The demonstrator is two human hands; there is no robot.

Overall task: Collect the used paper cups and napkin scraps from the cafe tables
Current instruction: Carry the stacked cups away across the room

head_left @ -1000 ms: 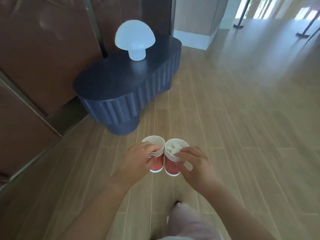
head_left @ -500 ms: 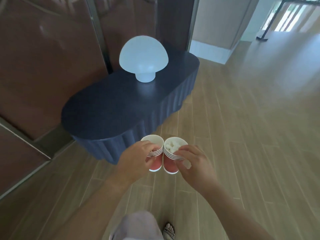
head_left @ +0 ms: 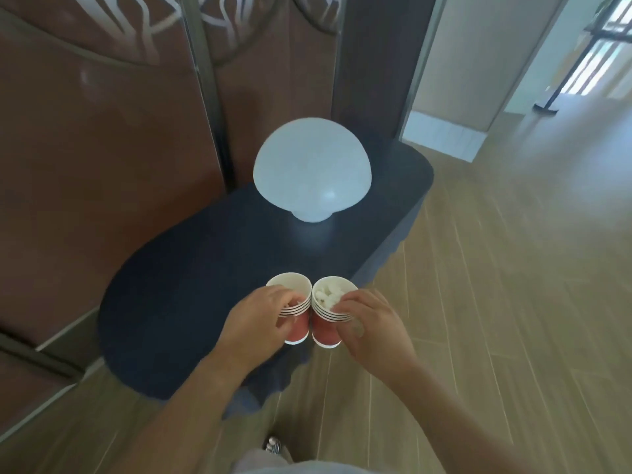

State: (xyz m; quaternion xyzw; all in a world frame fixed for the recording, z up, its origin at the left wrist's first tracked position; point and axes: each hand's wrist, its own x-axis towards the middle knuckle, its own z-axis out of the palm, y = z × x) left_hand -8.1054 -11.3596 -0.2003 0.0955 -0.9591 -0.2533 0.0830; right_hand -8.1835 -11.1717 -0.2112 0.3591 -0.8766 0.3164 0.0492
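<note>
Two bare hands hold two stacks of red paper cups side by side, seen from above. The left hand (head_left: 254, 325) grasps the left stack (head_left: 297, 331), its fingers curled round the side just under the white rims. The right hand (head_left: 372, 331) grasps the right stack (head_left: 327, 333) the same way, with its fingertips at the rim. Each stack is several nested cups, shown by the layered rims. The two stacks are upright and touch each other between the hands.

The top cup of the left stack shows only its white inside. The top cup of the right stack is filled with white napkin scraps (head_left: 326, 296).

Under the hands and reaching away ahead of them is a dark blue oval bench (head_left: 191, 285) with a ribbed side. The stacks are over its near right edge; whether they rest on it or are held above it cannot be told. Further ahead of the hands, a white mushroom-shaped lamp (head_left: 311, 176) stands on the bench.

To the right of the hands is a pale wood-plank floor (head_left: 496, 302). To the left of the hands and beyond the bench is a brown panelled wall (head_left: 102, 148). Below the hands, near the person's body, the tip of a shoe (head_left: 273, 446) shows on the floor.
</note>
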